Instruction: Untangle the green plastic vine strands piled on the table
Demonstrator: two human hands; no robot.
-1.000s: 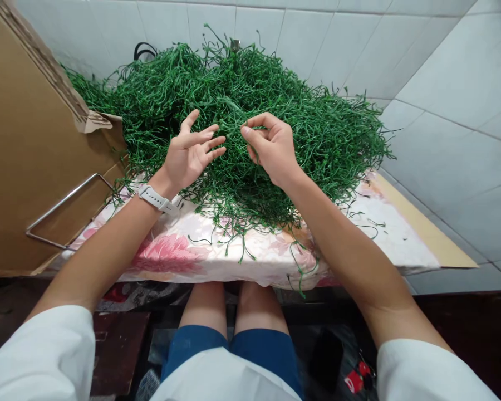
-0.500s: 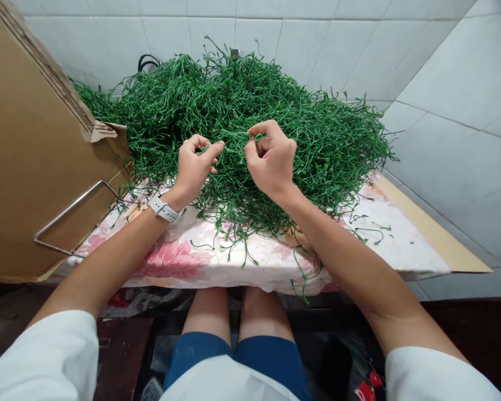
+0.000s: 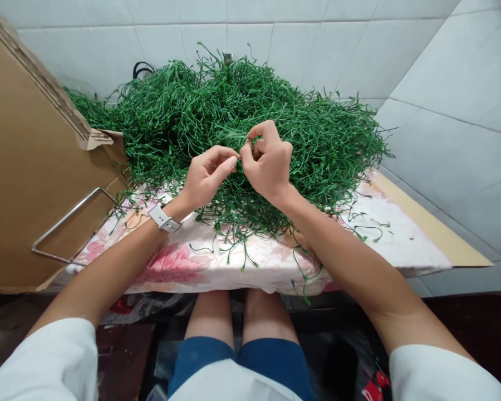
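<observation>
A big tangled heap of thin green stems (image 3: 321, 133) with small bud-like tips spreads in front of me. Over its front middle, my left hand (image 3: 206, 175) is closed in a pinch, thumb and forefinger pointing right. My right hand (image 3: 271, 161) pinches just beside it, with its fingers curled and the two sets of fingertips almost touching. Anything between either hand's fingertips is too small to make out. Faint pale green strands show just behind the right fingertips. A light-coloured watch (image 3: 163, 218) is on my left wrist.
The heap lies on a floral cloth (image 3: 179, 262), with loose stems scattered near its front edge. A large cardboard box (image 3: 33, 167) stands at the left, beside a bent metal wire frame (image 3: 67, 218). White tiled walls (image 3: 455, 100) enclose the back and right.
My left hand has moved right, bringing its fingertips up to the right hand's. My right hand stays almost in place. The view has shifted slightly.
</observation>
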